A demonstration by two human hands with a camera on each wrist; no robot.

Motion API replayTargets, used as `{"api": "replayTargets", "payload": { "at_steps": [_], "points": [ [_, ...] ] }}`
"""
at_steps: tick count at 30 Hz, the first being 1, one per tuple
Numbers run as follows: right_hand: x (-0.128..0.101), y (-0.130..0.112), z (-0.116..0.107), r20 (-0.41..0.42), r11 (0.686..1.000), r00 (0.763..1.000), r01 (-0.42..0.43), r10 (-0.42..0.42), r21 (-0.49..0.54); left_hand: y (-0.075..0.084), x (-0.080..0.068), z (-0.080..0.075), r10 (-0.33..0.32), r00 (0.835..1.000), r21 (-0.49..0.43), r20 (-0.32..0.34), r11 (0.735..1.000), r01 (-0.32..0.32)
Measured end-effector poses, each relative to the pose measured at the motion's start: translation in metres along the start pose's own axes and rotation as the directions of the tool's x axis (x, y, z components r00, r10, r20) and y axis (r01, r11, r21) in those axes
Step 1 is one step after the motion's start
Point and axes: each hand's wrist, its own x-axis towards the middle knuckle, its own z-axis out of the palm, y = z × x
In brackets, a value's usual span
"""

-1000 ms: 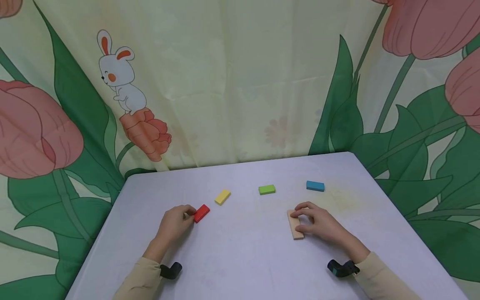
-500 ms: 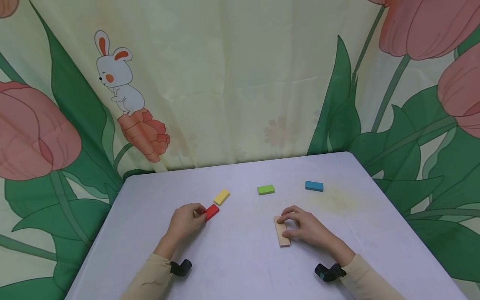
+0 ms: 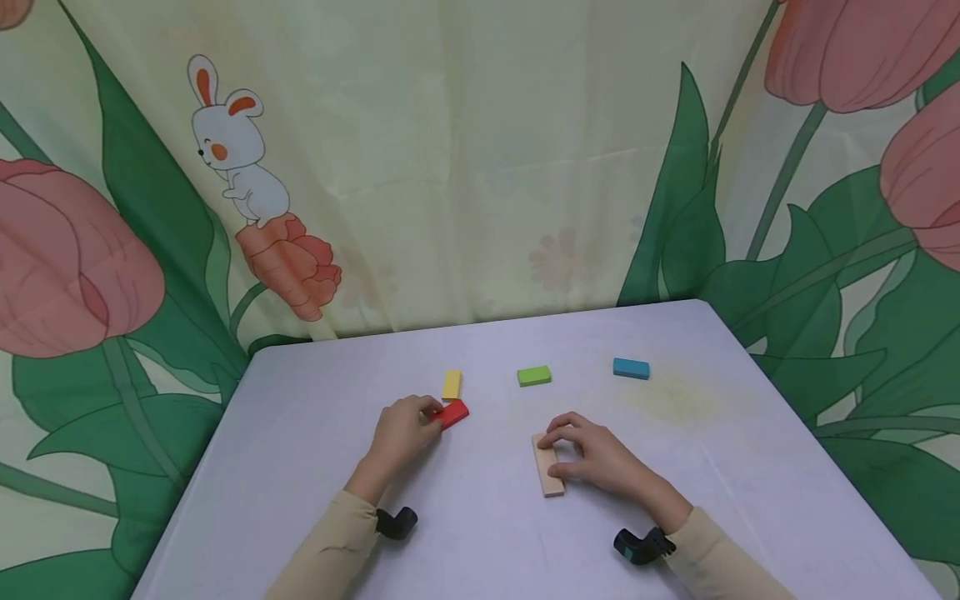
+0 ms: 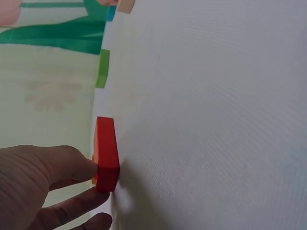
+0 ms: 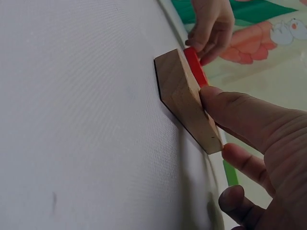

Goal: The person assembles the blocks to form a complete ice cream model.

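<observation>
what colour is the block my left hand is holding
The block is red, shown best in the left wrist view.

Wht tbl, cream cloth backdrop behind, lg pink tulips, grn leaves, wht bunny

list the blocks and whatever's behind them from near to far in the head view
Plain wooden block → red block → yellow block → printed curtain; green and blue overlap yellow in depth, so left out.
</observation>
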Motion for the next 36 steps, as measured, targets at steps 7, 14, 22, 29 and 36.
{"api": "replayTargets", "payload": {
  "at_steps": [7, 14, 22, 29, 36],
  "points": [
    [0.005, -0.006, 0.007, 0.01, 0.998, 0.999, -0.048, 0.048, 0.029, 0.006, 0.003, 0.003, 0.044, 0.999, -0.03, 0.032, 0.999, -0.043],
    [0.006, -0.01, 0.01, 0.014, 0.997, 0.997, -0.075, 0.075, 0.017, 0.015, 0.006, 0.01, 0.062, 0.997, -0.04, 0.048, 0.997, -0.06],
    [0.006, -0.012, 0.01, 0.007, 0.997, 0.997, -0.072, 0.072, 0.026, 0.03, 0.012, 0.017, 0.071, 0.995, -0.07, 0.069, 0.995, -0.066],
    [0.007, -0.014, 0.011, 0.011, 0.998, 0.998, -0.058, 0.058, 0.039, 0.046, 0.017, 0.026, 0.114, 0.99, -0.1, 0.079, 0.989, -0.106],
    [0.007, -0.016, 0.011, 0.014, 0.998, 0.998, -0.061, 0.06, 0.033, 0.057, 0.018, 0.029, 0.127, 0.987, -0.123, 0.1, 0.986, -0.114]
  ]
}}
